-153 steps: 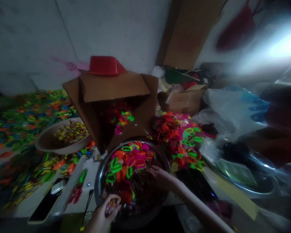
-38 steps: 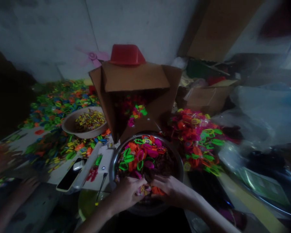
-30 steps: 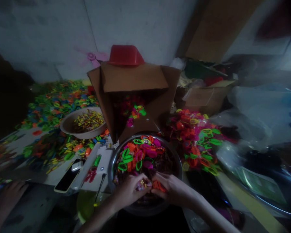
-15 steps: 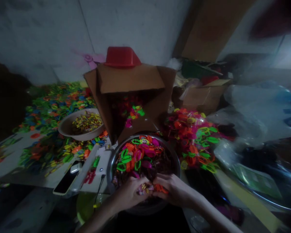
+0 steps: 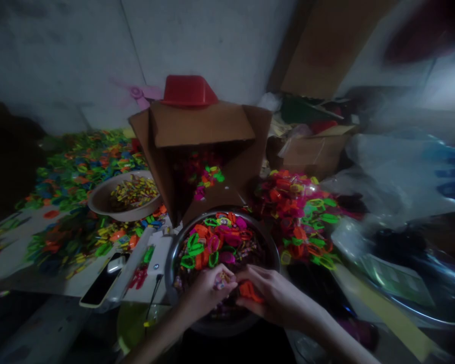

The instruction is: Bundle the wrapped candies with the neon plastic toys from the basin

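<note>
Both hands are over a round metal bowl (image 5: 169, 263) near its front rim. My left hand (image 5: 208, 287) is closed around a handful of small yellow and pinkish pieces (image 5: 223, 279), perhaps wrapped candies. Beside it, my right hand (image 5: 267, 290) curls its fingers round an orange plastic piece (image 5: 249, 291), which looks like a toy watch. The fingertips of the two hands nearly meet. Green, orange and magenta toy-watch-like pieces (image 5: 212, 242) lie heaped in the bowl, on top of small dark mixed pieces.
Behind the bowl a cardboard box (image 5: 205, 124) lies open towards me, a red tub (image 5: 189, 91) on top. To the right is a bright plastic pile (image 5: 299, 202). On the left are a bowl of yellow pieces (image 5: 98, 202), a phone (image 5: 105, 280) and a larger colourful heap (image 5: 76, 167).
My fingers have shifted slightly at the bowl's front, and more of the orange piece shows under my right hand. The whole view has moved a little.
</note>
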`<state>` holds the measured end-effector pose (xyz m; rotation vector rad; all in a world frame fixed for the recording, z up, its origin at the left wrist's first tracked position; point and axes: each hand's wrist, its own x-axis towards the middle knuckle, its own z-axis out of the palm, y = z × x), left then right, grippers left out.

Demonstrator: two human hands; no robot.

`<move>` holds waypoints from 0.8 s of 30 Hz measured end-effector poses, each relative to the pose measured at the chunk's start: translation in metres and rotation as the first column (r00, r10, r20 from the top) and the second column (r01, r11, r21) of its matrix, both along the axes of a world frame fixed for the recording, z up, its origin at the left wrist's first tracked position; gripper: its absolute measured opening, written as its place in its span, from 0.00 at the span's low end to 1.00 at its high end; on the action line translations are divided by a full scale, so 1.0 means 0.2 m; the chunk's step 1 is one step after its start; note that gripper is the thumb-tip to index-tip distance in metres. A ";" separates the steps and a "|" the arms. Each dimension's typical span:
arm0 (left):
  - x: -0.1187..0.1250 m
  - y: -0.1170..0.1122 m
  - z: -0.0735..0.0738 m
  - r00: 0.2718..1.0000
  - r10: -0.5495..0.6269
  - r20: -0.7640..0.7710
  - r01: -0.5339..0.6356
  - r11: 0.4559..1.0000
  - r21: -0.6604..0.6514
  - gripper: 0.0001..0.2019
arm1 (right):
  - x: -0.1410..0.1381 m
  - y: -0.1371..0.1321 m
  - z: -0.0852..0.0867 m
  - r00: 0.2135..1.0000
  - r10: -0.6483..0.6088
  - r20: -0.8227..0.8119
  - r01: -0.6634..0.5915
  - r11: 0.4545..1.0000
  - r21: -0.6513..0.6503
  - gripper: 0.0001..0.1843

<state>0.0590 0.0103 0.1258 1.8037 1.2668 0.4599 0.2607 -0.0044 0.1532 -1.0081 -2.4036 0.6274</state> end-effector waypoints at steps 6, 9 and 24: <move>0.07 -0.04 0.00 0.993 -0.037 0.116 0.036 0.999 0.005 0.14 | -0.05 0.00 -0.01 1.000 -0.006 -0.003 0.006 0.999 -0.037 0.11; 0.07 -0.03 0.00 0.987 -0.076 0.140 0.080 0.996 -0.028 0.12 | -0.04 0.00 0.00 1.000 -0.010 0.012 0.011 0.996 -0.085 0.12; 0.06 -0.05 0.07 0.999 -0.047 -0.022 0.046 0.998 -0.037 0.12 | -0.04 -0.01 -0.03 0.998 0.004 0.069 0.001 0.998 -0.064 0.10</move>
